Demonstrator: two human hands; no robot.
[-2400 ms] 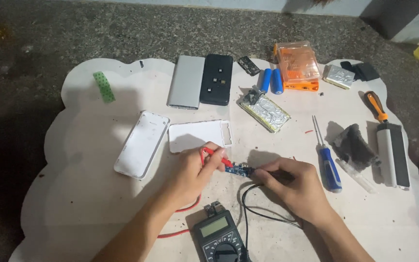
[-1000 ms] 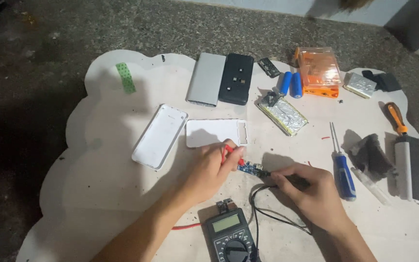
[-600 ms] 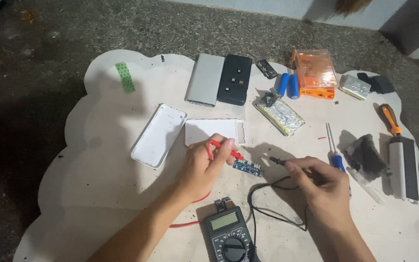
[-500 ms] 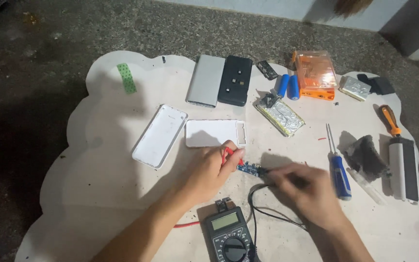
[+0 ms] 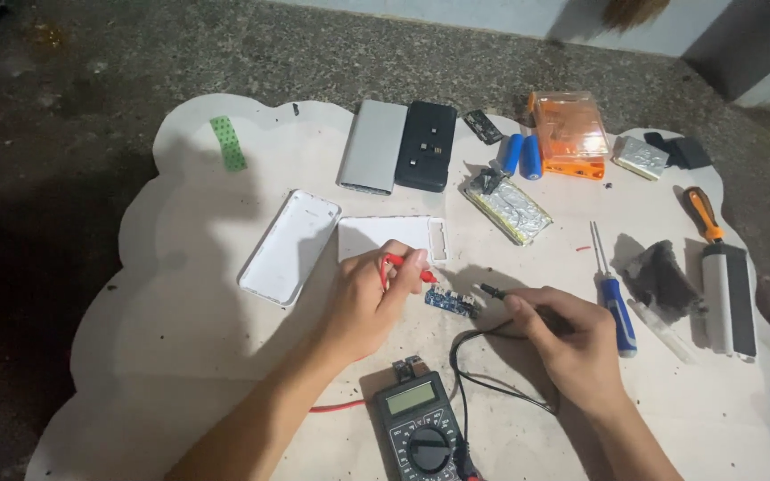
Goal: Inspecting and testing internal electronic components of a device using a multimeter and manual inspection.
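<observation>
- Down on the pale scalloped board (image 5: 180, 356), seen from the head camera, the left hand (image 5: 367, 303) is pinched around a red probe (image 5: 407, 265), whose tip points toward four o'clock, just above a small blue circuit board (image 5: 450, 301).
- At three o'clock of that circuit board, the right hand (image 5: 572, 343) grips a black probe (image 5: 495, 290) between thumb and fingers; its tip hangs just beside the board's right end, and I cannot tell if it touches.
- At six o'clock of the circuit board lies a dark multimeter (image 5: 421, 428), with a black lead (image 5: 470, 374) looping up to the right hand.
- At eleven o'clock lie two white shell pieces (image 5: 291, 245).
- At three o'clock, past the right hand, a blue-handled screwdriver (image 5: 615, 298) lies flat.
</observation>
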